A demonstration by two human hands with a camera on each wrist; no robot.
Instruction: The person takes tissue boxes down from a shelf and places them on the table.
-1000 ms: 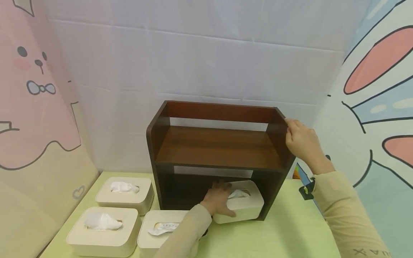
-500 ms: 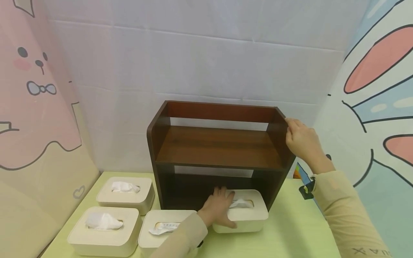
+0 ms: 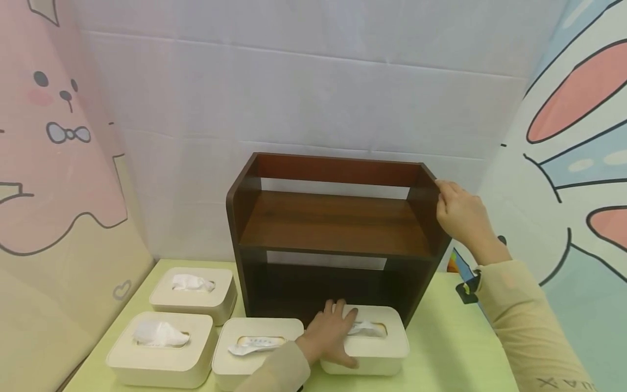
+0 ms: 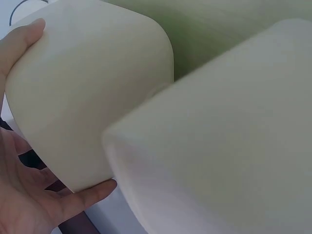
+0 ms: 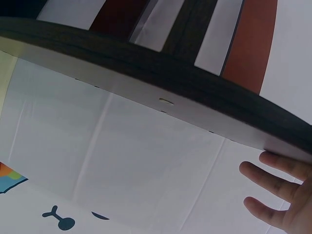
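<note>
My left hand (image 3: 328, 335) holds a cream tissue box (image 3: 374, 356) by its left end, fingers spread over the top and thumb at the front. A white tissue pokes from its slot. The box sits on the table in front of the dark brown two-tier shelf (image 3: 338, 223), whose compartments show no boxes. In the left wrist view, thumb and fingers span the held box (image 4: 92, 97). My right hand (image 3: 462, 215) rests against the upper front edge of the shelf's right side panel. Its fingers (image 5: 273, 185) are nearly straight in the right wrist view; its thumb is hidden there.
Three more cream tissue boxes stand at the left: one at the back (image 3: 191, 294), one in front (image 3: 159, 348) and one (image 3: 250, 354) beside my left forearm. The pale green table (image 3: 455, 348) meets printed cloth walls on both sides and a white cloth (image 3: 313, 98) behind.
My left hand has drawn the tissue box forward, out of the shelf's lower compartment, and the box has gone from tilted to level. My right hand stays at the side panel.
</note>
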